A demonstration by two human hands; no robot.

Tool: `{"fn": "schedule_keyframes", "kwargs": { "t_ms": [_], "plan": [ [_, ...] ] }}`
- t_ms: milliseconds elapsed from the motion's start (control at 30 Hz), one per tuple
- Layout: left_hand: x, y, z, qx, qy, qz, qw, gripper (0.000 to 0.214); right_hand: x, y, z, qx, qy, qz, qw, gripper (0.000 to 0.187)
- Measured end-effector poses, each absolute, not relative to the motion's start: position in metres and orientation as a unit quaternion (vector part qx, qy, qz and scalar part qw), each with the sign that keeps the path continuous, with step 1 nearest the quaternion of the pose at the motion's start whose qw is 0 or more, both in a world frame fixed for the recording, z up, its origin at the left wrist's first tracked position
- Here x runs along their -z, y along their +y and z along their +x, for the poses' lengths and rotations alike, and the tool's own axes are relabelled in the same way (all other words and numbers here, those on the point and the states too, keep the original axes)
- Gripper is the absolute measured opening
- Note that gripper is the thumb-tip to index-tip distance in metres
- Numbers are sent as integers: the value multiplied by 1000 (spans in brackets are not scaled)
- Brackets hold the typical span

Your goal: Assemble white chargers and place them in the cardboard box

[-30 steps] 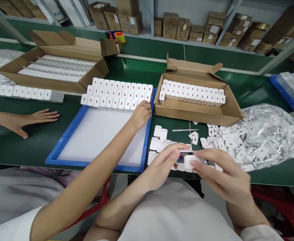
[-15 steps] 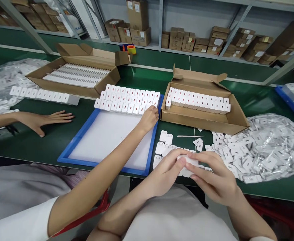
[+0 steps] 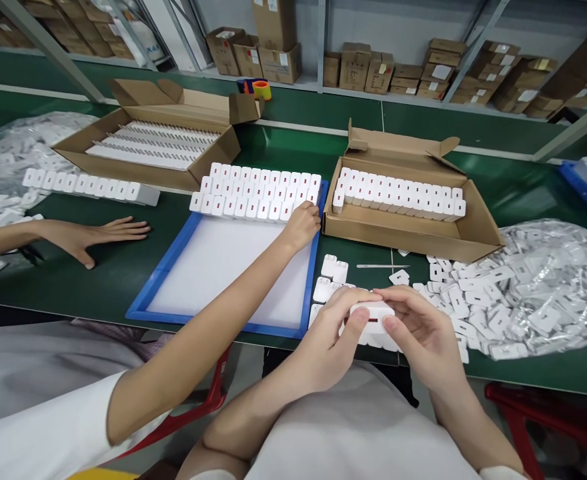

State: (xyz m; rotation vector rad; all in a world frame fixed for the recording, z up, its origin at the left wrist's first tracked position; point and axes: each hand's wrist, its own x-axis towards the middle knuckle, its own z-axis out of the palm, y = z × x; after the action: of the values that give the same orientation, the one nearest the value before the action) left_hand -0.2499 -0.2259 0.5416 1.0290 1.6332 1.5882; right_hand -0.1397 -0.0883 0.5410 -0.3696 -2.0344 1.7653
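Observation:
A white USB charger (image 3: 373, 310) with a dark reddish slot in its face is held up between my two hands near the table's front edge. My left hand (image 3: 331, 337) is closed around its left side, thumb pressed on the front. From the other side, my right hand (image 3: 428, 337) grips the right end between thumb and fingers. Several more white chargers (image 3: 331, 267) with prongs upward lie on the green table beside and behind my hands, some of them partly hidden. To the right, loose white cover plates (image 3: 453, 293) spill from a clear plastic bag (image 3: 568, 287).
A blue-framed tray (image 3: 141, 303) on the left carries rows of chargers (image 3: 256, 190); a co-worker's hand (image 3: 301, 223) touches its right end. The co-worker's other hand (image 3: 93, 239) lies flat. Cardboard boxes (image 3: 413, 241) stand behind. Tweezers (image 3: 381, 266) lie near the plates.
The charger in my hands has turned so that its slotted face shows. My right hand's fingers have closed in around it. The co-worker's hand remains at the row's end.

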Motion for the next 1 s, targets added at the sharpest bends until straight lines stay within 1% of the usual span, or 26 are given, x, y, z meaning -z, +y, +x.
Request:
{"fn": "schedule_keyframes", "kwargs": {
  "t_ms": [100, 267, 400, 467, 600, 667, 800, 833, 900, 1000],
  "plan": [
    [-538, -225, -250, -600, 624, 396, 305, 37, -540, -92, -142, -627, -733, -144, 221, 23],
    [-538, -225, -253, -606, 631, 385, 296, 35, -538, -92, -145, -627, -734, -148, 215, 22],
    [-542, -228, -260, -600, 618, 338, 380, 36, -537, -89, -145, -642, -722, -164, 198, 19],
    [-542, -229, -263, -593, 622, 322, 397, 36, -536, -87, -145, -647, -717, -175, 191, 16],
    [-537, -228, -265, -597, 642, 334, 346, 34, -535, -85, -150, -653, -710, -182, 189, 16],
    [-533, -226, -265, -612, 639, 339, 319, 34, -534, -85, -156, -671, -692, -180, 196, 20],
    [-523, -222, -259, -653, 631, 361, 214, 34, -527, -90, -165, -720, -636, -163, 224, 48],
    [-521, -220, -258, -659, 627, 370, 188, 35, -525, -92, -166, -729, -628, -159, 222, 51],
    [-518, -218, -258, -658, 624, 391, 157, 37, -522, -94, -167, -737, -624, -156, 208, 51],
    [-519, -219, -262, -624, 649, 405, 160, 40, -528, -83, -168, -724, -646, -158, 181, 48]
  ]
}}
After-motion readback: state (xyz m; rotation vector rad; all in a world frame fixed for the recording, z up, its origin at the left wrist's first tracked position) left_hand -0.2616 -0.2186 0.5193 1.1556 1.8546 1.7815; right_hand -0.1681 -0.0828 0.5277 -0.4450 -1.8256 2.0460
